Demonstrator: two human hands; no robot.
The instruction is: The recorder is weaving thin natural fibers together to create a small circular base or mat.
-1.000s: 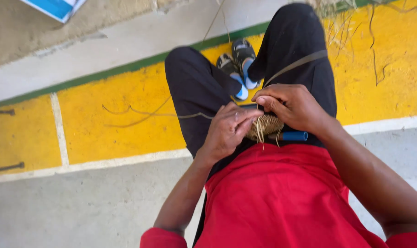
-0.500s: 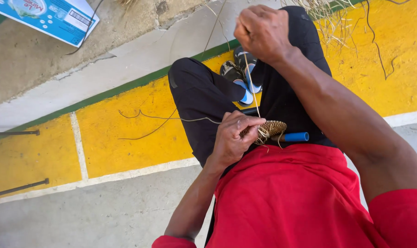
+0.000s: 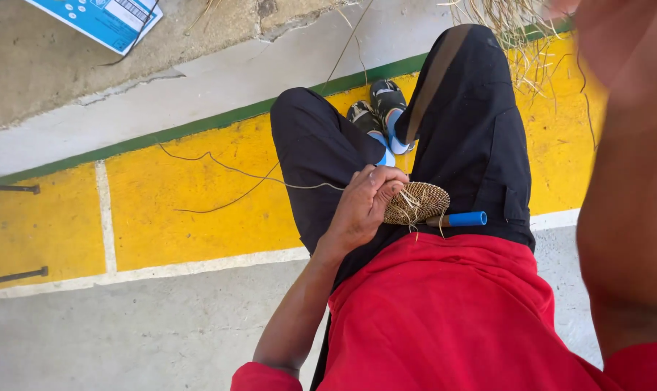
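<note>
My left hand (image 3: 365, 206) grips the edge of a small round woven straw disc (image 3: 419, 203) resting on my lap over black trousers. A tool with a blue handle (image 3: 465, 219) lies against the disc on my right thigh. Thin fibre strands (image 3: 234, 174) trail from the disc to the left over the yellow floor. My right hand (image 3: 596, 29) is raised high and close to the camera at the top right, blurred; its forearm fills the right edge, and what its fingers hold cannot be seen.
My feet in dark shoes with blue and white (image 3: 383, 116) rest on a yellow painted band with a green stripe (image 3: 198, 127). A bundle of dry straw (image 3: 502, 18) lies at top right. A blue and white box (image 3: 100, 18) sits top left.
My right hand left the woven disc and rose up and to the right, toward the camera. My left hand stayed on the disc.
</note>
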